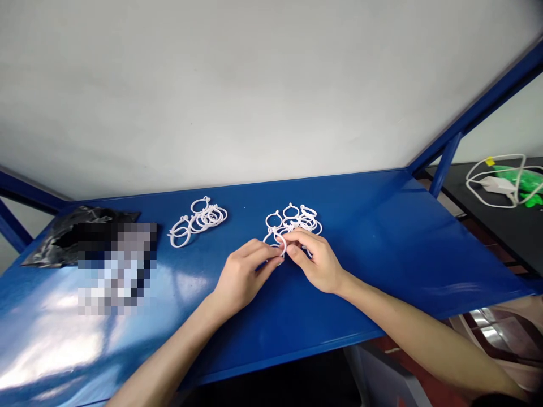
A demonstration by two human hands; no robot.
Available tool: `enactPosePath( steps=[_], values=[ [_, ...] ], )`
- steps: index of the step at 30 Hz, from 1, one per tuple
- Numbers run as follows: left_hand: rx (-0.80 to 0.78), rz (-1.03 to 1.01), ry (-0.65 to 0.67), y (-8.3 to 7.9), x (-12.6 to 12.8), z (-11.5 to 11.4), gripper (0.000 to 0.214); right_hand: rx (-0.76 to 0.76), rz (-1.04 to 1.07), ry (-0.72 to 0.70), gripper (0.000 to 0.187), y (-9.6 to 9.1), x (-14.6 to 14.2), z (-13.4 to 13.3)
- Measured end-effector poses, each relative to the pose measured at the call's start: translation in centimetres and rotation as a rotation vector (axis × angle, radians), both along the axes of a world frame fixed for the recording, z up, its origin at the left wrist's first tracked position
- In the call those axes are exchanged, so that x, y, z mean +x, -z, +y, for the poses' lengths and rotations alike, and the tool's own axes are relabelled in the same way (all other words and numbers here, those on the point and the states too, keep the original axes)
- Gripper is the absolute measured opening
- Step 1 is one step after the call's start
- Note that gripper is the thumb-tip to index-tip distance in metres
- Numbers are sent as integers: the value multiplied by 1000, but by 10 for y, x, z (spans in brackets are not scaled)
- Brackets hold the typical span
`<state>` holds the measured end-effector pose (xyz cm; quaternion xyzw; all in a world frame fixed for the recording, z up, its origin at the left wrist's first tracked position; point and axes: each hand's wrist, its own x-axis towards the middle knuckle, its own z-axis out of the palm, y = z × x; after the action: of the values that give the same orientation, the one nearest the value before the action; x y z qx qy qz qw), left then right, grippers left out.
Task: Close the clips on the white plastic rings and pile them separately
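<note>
My left hand (244,274) and my right hand (314,257) meet over the blue shelf (382,249), fingers pinched together on one white plastic ring (278,241). That ring lies at the near edge of a loose pile of white rings (299,219) just beyond my fingertips. A second pile of white rings (199,220) lies further left, apart from both hands.
A black plastic bag (70,237) lies at the shelf's left end beside a blurred patch. Blue frame bars (470,113) rise at the right. On a dark table to the right sit a white cable with charger (496,181) and a green object (528,183). A white wall stands behind.
</note>
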<state>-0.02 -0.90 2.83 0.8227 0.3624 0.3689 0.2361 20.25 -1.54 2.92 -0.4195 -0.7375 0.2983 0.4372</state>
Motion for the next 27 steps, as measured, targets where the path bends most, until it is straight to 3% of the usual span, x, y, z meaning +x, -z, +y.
enactPosePath(
  steps=[3, 7, 10, 13, 19, 22, 27],
  values=[
    [355, 239, 30, 6, 1, 1, 12, -36, 12, 46, 14, 2, -3, 0],
    [455, 217, 31, 8, 3, -4, 15, -92, 65, 113, 11, 4, -3, 4],
    [312, 44, -109, 5, 5, -10, 12, -94, 101, 121, 11, 4, 1, 6],
    [69, -74, -272, 1, 7, -10, 13, -7, 40, 128, 10, 3, 3, 5],
    [-445, -225, -136, 4, 3, 3, 24, 101, -98, 75, 10, 5, 2, 2],
    [-529, -268, -140, 5, 2, 4, 27, 47, -17, 79, 12, 5, 2, 2],
    [-499, -267, -161, 3, 1, 1, 25, 34, -27, 78, 12, 3, 1, 2]
  ],
)
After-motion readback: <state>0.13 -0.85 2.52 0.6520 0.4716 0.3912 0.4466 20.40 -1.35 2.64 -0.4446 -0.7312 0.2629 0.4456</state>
